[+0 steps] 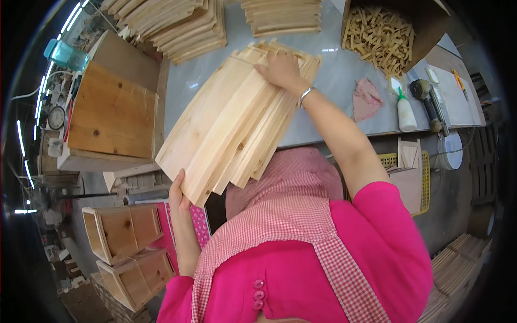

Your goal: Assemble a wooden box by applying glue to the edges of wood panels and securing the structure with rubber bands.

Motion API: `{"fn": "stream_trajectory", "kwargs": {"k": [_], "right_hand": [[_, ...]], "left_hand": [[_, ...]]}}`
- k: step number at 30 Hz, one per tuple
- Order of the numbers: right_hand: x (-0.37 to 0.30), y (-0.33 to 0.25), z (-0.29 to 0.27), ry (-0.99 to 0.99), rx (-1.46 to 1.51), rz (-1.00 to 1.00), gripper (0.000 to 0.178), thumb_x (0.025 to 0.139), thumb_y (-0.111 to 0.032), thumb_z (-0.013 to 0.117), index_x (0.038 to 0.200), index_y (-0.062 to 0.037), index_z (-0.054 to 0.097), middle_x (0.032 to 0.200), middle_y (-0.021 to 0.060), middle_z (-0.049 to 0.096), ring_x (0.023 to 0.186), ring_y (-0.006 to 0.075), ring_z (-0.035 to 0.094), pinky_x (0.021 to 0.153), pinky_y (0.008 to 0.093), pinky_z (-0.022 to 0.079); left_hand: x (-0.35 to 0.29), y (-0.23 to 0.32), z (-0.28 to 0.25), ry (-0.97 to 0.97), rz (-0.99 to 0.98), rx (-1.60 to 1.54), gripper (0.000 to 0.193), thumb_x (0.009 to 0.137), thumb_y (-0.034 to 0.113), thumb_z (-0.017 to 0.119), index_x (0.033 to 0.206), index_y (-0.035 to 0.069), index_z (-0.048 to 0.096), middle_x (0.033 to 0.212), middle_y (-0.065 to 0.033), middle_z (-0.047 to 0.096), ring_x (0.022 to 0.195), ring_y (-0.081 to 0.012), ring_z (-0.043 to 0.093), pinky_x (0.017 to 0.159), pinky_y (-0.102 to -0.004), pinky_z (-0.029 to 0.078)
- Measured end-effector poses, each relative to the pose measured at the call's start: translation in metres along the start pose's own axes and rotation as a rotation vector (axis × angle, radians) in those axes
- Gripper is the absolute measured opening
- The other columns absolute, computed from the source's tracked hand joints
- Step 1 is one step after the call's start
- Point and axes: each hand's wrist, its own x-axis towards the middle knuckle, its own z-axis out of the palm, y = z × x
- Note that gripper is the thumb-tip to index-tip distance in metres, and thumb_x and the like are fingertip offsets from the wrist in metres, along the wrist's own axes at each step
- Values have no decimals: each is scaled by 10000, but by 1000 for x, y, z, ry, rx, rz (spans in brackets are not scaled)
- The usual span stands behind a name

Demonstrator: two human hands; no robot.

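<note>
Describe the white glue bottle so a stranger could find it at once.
Start at the grey worktable and go to its right end, below the open cardboard box of small wooden pieces. The white plastic squeeze bottle stands upright between a pink rag and a dark power tool; only it has a green nozzle.

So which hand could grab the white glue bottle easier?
Probably the right hand. It lies on the far end of the wooden boards, on the glue bottle's side. The left hand grips the boards' near end, farther away.
</note>
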Motion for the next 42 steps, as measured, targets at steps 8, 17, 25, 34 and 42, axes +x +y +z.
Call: {"fn": "stream_trajectory", "kwargs": {"k": [8,17,25,34,42], "right_hand": [[0,-3,-4,-21,-59,-19,573,932,-538,558,1198,-51,700,1200,207,682,1125,413,621,981,509,469],[-6,3,22,205,48,-190,358,952,-354,572,1028,-52,749,1109,149,704,1040,365,651,936,512,493],[0,6,19,215,27,-192,354,942,-358,576,1014,-57,748,1102,143,705,1015,361,660,906,512,497],[-4,-2,20,128,-65,-137,389,960,-358,538,1130,-59,722,1275,189,620,1189,394,583,1062,558,374],[-4,-5,10,65,65,-63,374,960,-356,540,1115,-58,706,1270,195,597,1182,410,581,1073,564,353]], "left_hand": [[-17,-8,11,107,-2,14,576,959,123,667,1442,-49,406,1388,-208,557,1271,-317,567,1080,-441,485],[-21,1,13,133,-6,72,564,933,108,702,1411,-49,447,1359,-195,577,1250,-305,581,1070,-415,493],[-24,-6,22,136,-18,48,573,921,103,716,1409,-47,455,1352,-193,584,1250,-311,582,1078,-424,483],[-17,-1,10,123,-43,57,594,937,118,697,1436,-51,423,1382,-206,566,1271,-321,567,1087,-432,474],[-20,-5,16,136,-16,74,557,963,146,671,1432,-41,436,1382,-194,572,1269,-312,571,1079,-434,482]]}}
